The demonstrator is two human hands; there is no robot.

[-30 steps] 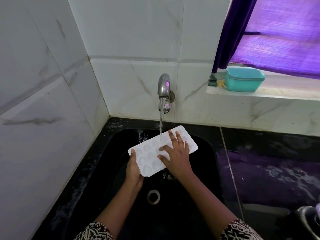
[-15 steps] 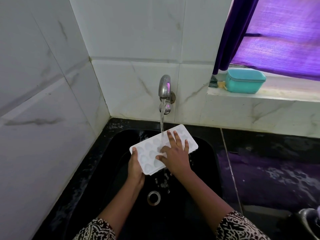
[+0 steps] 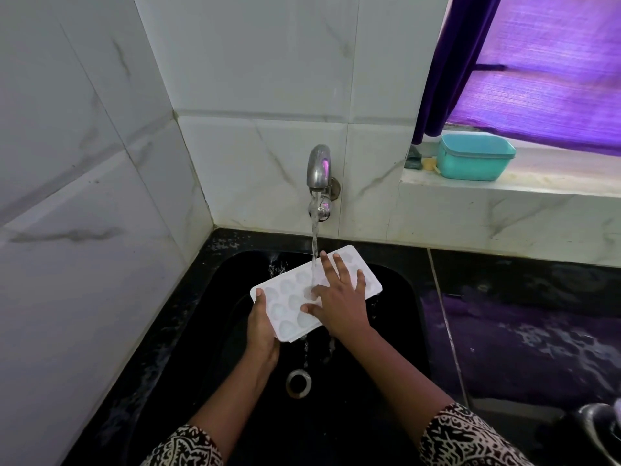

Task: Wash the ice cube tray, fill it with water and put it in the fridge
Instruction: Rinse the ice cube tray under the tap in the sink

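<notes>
- Ice cube tray (image 3: 285, 309) sits over the black sink (image 3: 215, 297), under the running tap (image 3: 318, 169), as I see it.
- Left hand (image 3: 262, 327) grips its left end.
- Right hand (image 3: 339, 306) lies flat on top, fingers spread.

No text, label, brand, number or sign can be read. Nothing legible is shown on the tray (image 3: 285, 307) below the tap (image 3: 318, 166), on the tap itself, or on the tub (image 3: 473, 159) to the right of the tap. Only a pattern, not lettering, is carried by the sleeves (image 3: 470, 438).
</notes>
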